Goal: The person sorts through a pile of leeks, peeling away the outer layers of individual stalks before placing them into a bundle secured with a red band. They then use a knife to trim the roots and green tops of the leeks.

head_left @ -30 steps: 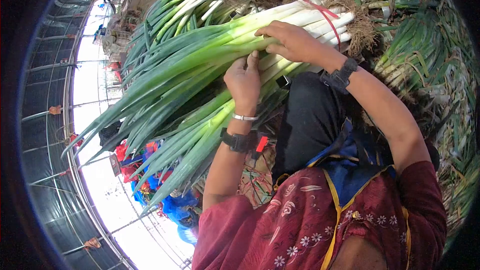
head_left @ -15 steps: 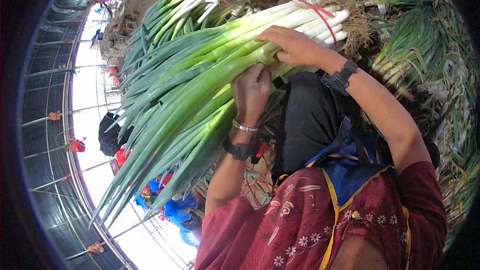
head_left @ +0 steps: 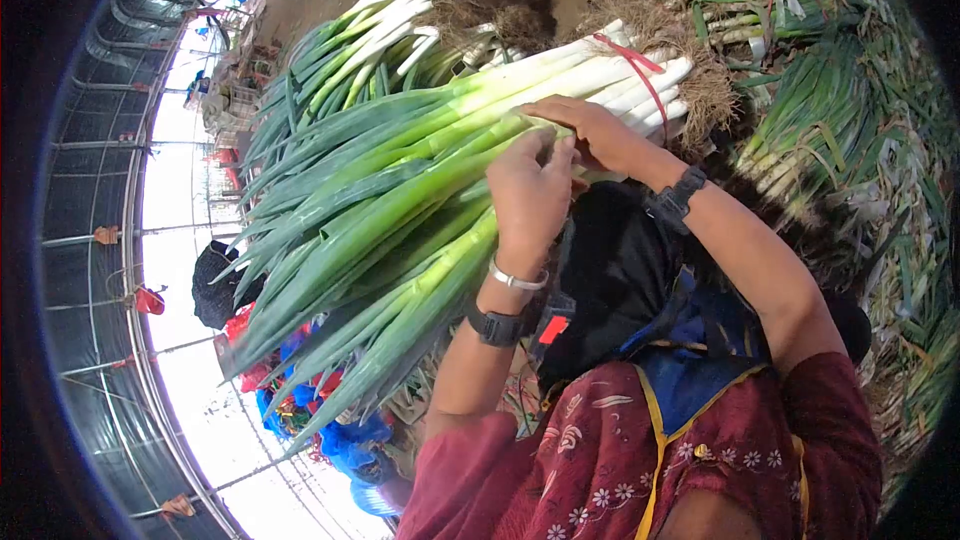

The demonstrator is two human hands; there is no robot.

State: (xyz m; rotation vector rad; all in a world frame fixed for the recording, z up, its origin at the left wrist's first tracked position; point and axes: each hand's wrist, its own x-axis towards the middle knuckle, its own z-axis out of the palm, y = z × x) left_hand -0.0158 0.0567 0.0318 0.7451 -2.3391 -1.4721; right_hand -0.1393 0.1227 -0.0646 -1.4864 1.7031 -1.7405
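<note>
A big bundle of long green onions slants across the middle, white root ends at upper right and green leaves fanning toward lower left. A red tie goes round the white stalks near the hairy roots. My right hand rests over the near side of the bundle, fingers curled on the pale stalks. Close against it, my left hand is closed in a pinch at a pale piece of an onion stalk. Its fingertips almost meet the right fingers, and the exact grip is partly hidden.
A second pile of green onions lies on the soil beyond. More onions and loose leaf scraps cover the right side. Blue and red bags lie at lower left near the greenhouse wall.
My left hand has come up from under the stalks to their near side, beside my right hand. The bundle sits slightly lower in view, its leaf ends shifted right.
</note>
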